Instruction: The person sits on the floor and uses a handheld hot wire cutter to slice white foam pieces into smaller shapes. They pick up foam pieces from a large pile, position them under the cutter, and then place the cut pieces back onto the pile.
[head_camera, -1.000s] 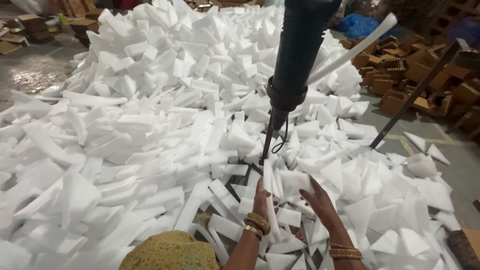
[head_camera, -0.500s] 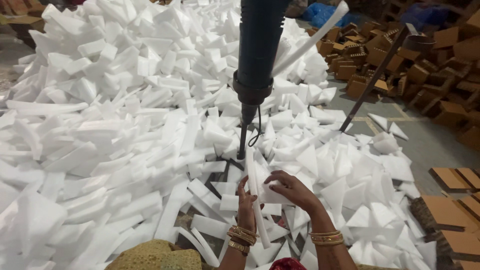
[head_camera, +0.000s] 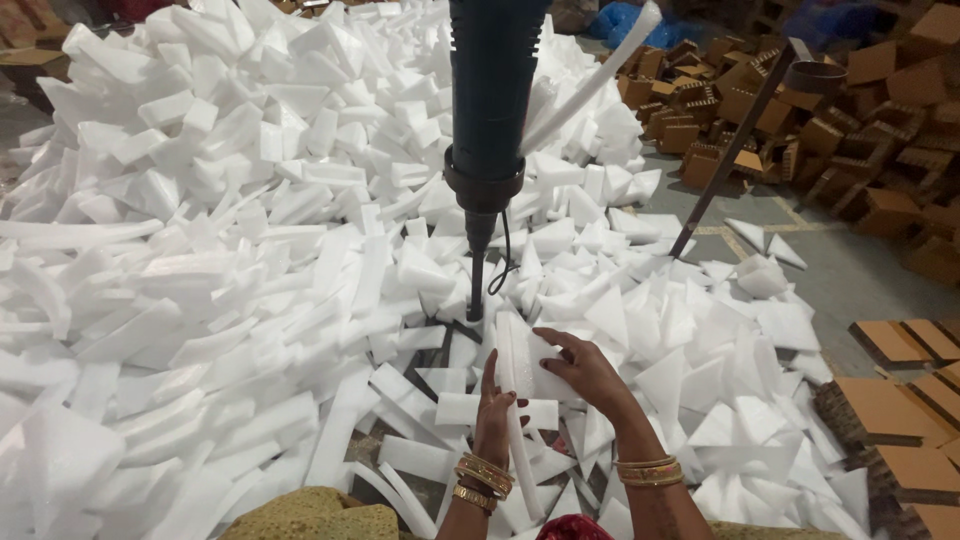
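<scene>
White foam slab (head_camera: 522, 362) is gripped upright at lower centre by both the left hand (head_camera: 496, 412) and right hand (head_camera: 583, 368), just below the heated tool (head_camera: 478, 285); cutting seems under way, and steady feeding is called for.

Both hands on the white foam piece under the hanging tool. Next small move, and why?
Probably raise the foam piece a little toward the tool tip. The left hand and right hand hold it upright just below and right of the tip, apparently not touching it.
</scene>
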